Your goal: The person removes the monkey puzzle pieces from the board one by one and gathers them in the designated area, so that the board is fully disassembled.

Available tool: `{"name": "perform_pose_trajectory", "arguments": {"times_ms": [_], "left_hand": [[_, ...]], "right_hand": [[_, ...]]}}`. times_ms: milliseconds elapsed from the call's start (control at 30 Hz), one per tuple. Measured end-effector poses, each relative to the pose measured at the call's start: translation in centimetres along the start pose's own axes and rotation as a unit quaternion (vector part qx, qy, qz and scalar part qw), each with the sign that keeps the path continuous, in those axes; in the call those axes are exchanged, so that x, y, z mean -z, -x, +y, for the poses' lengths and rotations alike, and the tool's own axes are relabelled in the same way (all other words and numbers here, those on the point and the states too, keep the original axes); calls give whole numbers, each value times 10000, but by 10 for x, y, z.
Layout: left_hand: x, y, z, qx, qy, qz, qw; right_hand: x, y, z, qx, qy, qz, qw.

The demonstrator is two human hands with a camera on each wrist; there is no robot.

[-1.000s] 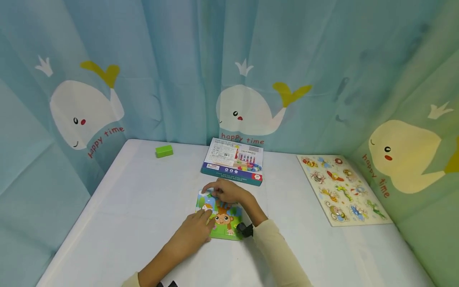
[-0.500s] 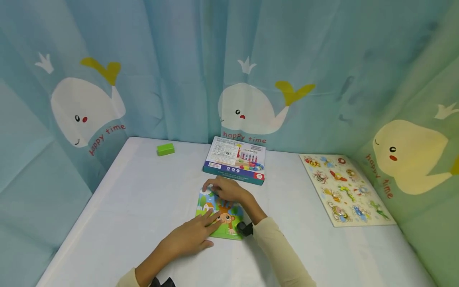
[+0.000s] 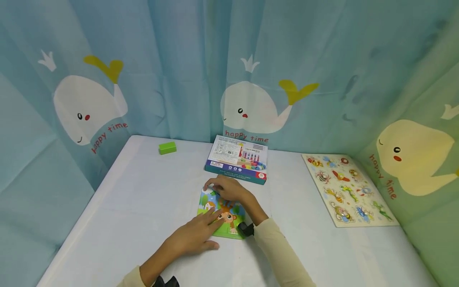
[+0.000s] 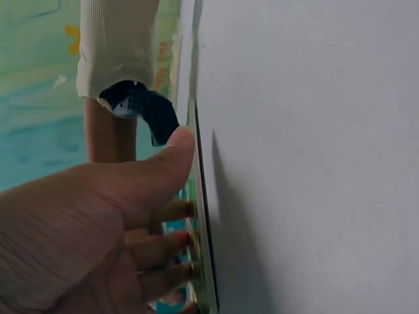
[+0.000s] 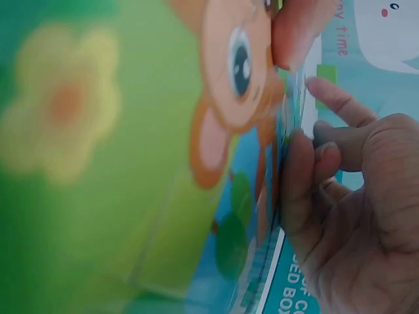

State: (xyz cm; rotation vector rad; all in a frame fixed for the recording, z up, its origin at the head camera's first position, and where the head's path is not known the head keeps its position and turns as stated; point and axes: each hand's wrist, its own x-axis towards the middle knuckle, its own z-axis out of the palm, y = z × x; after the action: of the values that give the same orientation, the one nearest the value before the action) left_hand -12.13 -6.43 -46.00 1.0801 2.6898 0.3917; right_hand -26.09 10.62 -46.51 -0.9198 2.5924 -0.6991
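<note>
A small square picture puzzle [image 3: 227,230] with a monkey, house and green grass lies in front of the person. My left hand [image 3: 195,236] rests on its left part, fingers spread over the monkey's face and thumb out beside the lower edge. In the left wrist view the fingertips [image 4: 182,242] touch the picture. My right hand [image 3: 231,189] arches over the top part with bent fingers. The right wrist view shows its thumb [image 5: 298,173] at the picture's surface and the index finger [image 5: 340,101] stretched toward the far edge, a gap between them.
Just behind the puzzle lies a flat toy box [image 3: 236,159]. A green block [image 3: 167,148] sits at the back left of the white table [image 3: 143,191]. At right lies an insect peg board [image 3: 351,191]. Curtains with whales [image 3: 247,107] enclose the table.
My left hand has shifted right over the monkey's face, its fingers spreading and thumb moving out from the puzzle. The right hand keeps its place at the top. The head view has shifted slightly.
</note>
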Motion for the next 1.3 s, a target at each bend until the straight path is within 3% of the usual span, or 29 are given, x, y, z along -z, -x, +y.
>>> {"name": "perform_pose_trajectory", "arguments": {"times_ms": [167, 400, 667, 1300], "left_hand": [[-2, -4, 12, 258, -161, -133, 9994], [-5, -2, 19, 408, -433, 3, 9982], [-8, -3, 17, 358, -457, 78, 9983], [-7, -3, 19, 417, -391, 49, 9984]], "right_hand": [[0, 2, 2, 205, -42, 115, 9997], [-2, -1, -4, 279, 690, 179, 9971], [-4, 5, 2, 321, 9, 405, 9987], [-1, 5, 7, 845, -162, 494, 9951]]}}
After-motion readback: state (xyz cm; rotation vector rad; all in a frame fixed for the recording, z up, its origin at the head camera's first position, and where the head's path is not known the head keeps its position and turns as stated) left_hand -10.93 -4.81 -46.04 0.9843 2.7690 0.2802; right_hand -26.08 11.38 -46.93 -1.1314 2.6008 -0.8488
